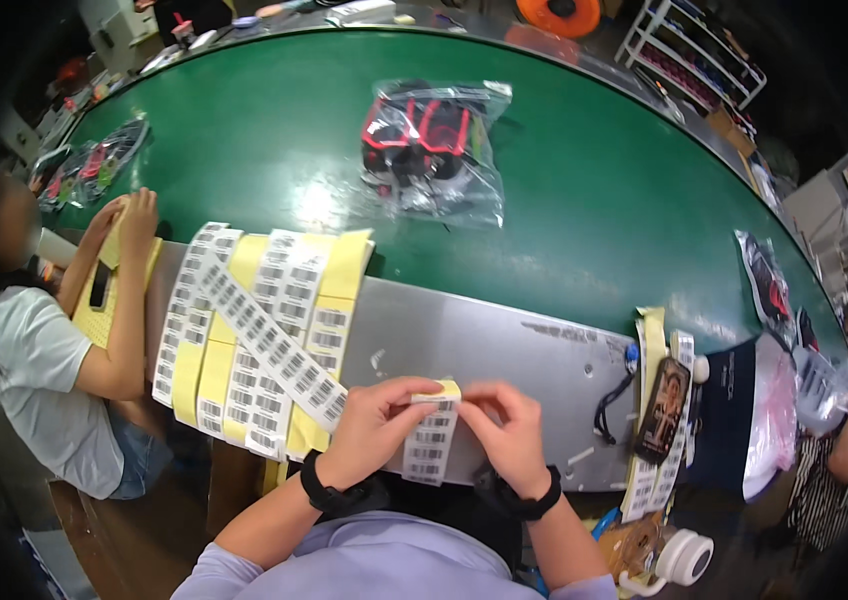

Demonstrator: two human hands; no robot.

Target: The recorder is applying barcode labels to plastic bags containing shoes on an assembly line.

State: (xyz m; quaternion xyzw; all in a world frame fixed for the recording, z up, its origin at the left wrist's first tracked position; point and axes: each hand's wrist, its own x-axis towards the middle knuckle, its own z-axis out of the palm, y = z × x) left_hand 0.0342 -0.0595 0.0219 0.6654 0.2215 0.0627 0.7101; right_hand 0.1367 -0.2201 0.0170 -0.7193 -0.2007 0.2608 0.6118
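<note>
A short strip of white barcode labels [430, 445] on yellow backing hangs over the near edge of the metal ledge. My left hand [381, 415] pinches its upper left corner between thumb and fingers. At the strip's top right, my right hand [507, 430] has thumb and fingertips drawn together; whether a label is between them is too small to make out. Left of my hands, several long barcode label sheets [274, 290] lie side by side, with one label strip [269, 340] slanting across them. Both wrists wear black bands.
Beyond the ledge [484, 320] runs a green conveyor belt [254, 130] carrying bagged shoes [429, 145]. At right are a phone [664, 410] on more label strips, a dark cord [609, 400] and a bottle [679, 560]. A co-worker [54, 350] sits at left, another [834, 480] at right.
</note>
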